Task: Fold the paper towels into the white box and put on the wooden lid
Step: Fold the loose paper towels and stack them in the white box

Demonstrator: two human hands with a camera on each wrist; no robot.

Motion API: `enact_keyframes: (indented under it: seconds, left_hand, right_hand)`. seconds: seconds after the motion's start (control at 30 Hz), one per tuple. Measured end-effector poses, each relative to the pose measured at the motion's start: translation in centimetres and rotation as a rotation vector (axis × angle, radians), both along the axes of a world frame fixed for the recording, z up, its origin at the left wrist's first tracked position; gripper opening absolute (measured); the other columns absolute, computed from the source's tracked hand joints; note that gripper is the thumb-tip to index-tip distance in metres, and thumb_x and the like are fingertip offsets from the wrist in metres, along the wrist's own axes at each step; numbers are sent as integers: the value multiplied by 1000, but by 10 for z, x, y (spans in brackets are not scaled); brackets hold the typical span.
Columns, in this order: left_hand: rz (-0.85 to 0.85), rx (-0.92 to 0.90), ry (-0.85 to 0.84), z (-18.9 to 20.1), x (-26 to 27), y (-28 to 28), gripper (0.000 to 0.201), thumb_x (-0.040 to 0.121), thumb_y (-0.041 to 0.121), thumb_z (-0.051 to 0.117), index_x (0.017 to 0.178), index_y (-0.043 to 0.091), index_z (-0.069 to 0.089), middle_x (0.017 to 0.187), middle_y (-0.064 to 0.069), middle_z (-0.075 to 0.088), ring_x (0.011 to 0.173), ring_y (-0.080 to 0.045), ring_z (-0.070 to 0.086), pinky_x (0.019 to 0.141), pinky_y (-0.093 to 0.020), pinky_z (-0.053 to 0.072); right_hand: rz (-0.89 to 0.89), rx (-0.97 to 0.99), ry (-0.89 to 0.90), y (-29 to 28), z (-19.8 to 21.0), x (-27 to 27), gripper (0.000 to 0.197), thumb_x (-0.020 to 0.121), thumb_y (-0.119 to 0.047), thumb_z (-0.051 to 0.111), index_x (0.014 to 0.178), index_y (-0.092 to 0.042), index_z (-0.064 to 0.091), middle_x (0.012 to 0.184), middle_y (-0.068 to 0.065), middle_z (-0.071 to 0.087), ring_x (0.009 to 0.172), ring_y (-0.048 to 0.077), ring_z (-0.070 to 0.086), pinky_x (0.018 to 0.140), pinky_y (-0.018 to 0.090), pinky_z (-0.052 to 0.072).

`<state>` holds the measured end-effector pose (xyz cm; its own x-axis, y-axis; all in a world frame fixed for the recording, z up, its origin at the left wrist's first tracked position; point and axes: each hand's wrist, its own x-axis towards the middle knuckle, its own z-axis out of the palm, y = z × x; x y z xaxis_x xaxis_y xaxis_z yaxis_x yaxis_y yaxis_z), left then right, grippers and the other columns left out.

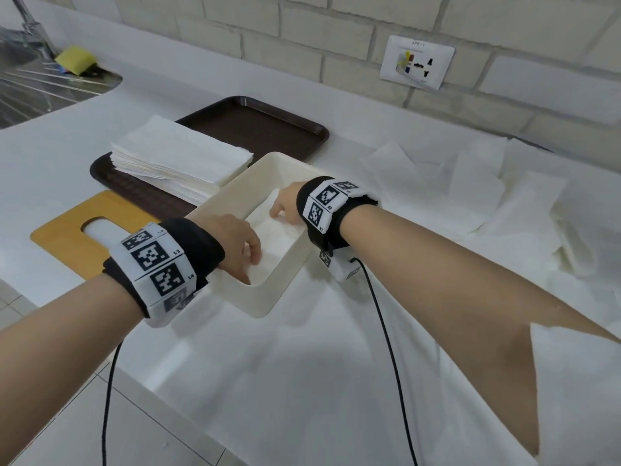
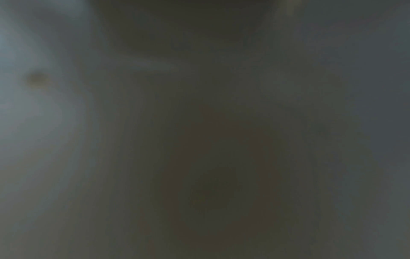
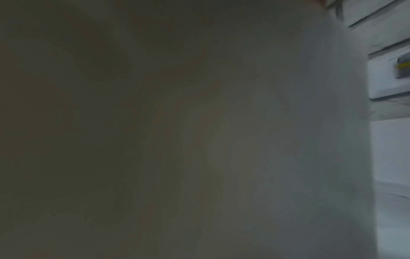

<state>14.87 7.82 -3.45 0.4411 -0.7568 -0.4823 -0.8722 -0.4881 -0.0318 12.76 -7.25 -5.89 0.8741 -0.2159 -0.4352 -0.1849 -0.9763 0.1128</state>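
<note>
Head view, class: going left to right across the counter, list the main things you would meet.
Wooden lid → stack of paper towels on the brown tray → white box with both hands inside → loose paper towels.

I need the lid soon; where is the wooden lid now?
In the head view, the wooden lid lies flat on the counter, left of the white box, just in front of the brown tray.

1. The place was a kitchen: a steel sink (image 1: 40, 92) with a tap (image 1: 32, 26) was set into a white counter (image 1: 268, 364).
2. A yellow sponge (image 1: 74, 59) lay by the sink.
3. A wall socket (image 1: 417, 62) sat in the pale brick wall (image 1: 302, 31).
</note>
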Motion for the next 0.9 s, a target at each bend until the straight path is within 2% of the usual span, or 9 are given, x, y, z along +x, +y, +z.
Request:
enact_keyframes:
  seconds: [0.07, 0.13, 0.27, 0.4, 0.5, 0.6, 0.7, 0.83, 0.9]
  left_hand:
    - [53, -30, 56, 0, 3, 2, 29, 75, 37, 68, 103, 30, 66, 94, 14, 53, 85, -7, 49, 71, -19, 38]
    - [121, -74, 125, 6, 2, 5, 18, 80, 43, 62, 94, 34, 68, 87, 16, 58, 80, -5, 53, 66, -18, 40]
    - [169, -306, 223, 24, -2, 15, 21, 89, 44, 53, 103, 37, 66, 106, 14, 61, 96, -8, 51, 83, -21, 34]
    - [157, -733, 227, 42, -26, 26, 17, 91, 35, 50, 99, 32, 65, 90, 13, 61, 80, -4, 55, 65, -16, 37]
    - [49, -951, 220, 48, -57, 29, 14, 89, 30, 52, 91, 28, 66, 87, 10, 61, 78, 1, 56, 60, -6, 38]
    - [-31, -973, 270, 40, -87, 23, 11, 86, 30, 54, 87, 28, 65, 83, 12, 61, 72, -2, 58, 60, -12, 41]
    - [-53, -899, 328, 23, -106, 9, 13, 86, 32, 56, 91, 27, 66, 83, 13, 60, 72, -8, 59, 67, -29, 49]
    - [-110, -733, 306, 3, -117, -14, 17, 88, 35, 54, 101, 27, 62, 91, 13, 59, 74, -7, 53, 73, -25, 44]
    - [-108, -650, 299, -5, -120, -24, 20, 89, 35, 53, 107, 27, 60, 98, 12, 58, 76, -7, 50, 75, -24, 42]
  right_hand:
    - [-5, 50, 0, 0, 6, -4, 38, 95, -11, 40, 130, -10, 52, 132, 12, 54, 120, 30, 51, 96, 33, 43]
    - [-80, 118, -78, 0, 17, -10, 38, 96, -10, 38, 131, -13, 53, 135, 6, 53, 122, 25, 50, 97, 29, 40]
    - [-193, 238, -410, -1, 47, -40, 24, 96, -16, 41, 108, -18, 61, 114, 2, 56, 102, 18, 54, 88, 30, 44]
    - [-272, 205, -596, -2, 59, -99, 10, 93, -19, 45, 85, -19, 52, 96, 0, 53, 89, 20, 52, 78, 32, 43]
    - [-306, 134, -447, 1, 50, -146, 9, 92, -28, 48, 87, -22, 51, 102, 0, 57, 92, 21, 55, 74, 31, 41]
    - [-305, 49, -161, 3, 28, -182, 24, 88, -40, 54, 103, -21, 53, 109, -3, 54, 98, 19, 52, 72, 30, 37]
    - [-312, 10, 37, 6, 3, -204, 44, 80, -46, 62, 112, -19, 48, 109, -3, 49, 91, 20, 52, 61, 27, 32]
    - [-297, -65, -40, 13, -12, -213, 18, 85, -27, 56, 95, -20, 43, 95, -3, 38, 77, 19, 40, 51, 25, 17]
    - [-292, -83, -61, 15, -12, -213, 9, 89, -19, 49, 96, -22, 45, 97, -1, 38, 82, 22, 46, 56, 25, 23]
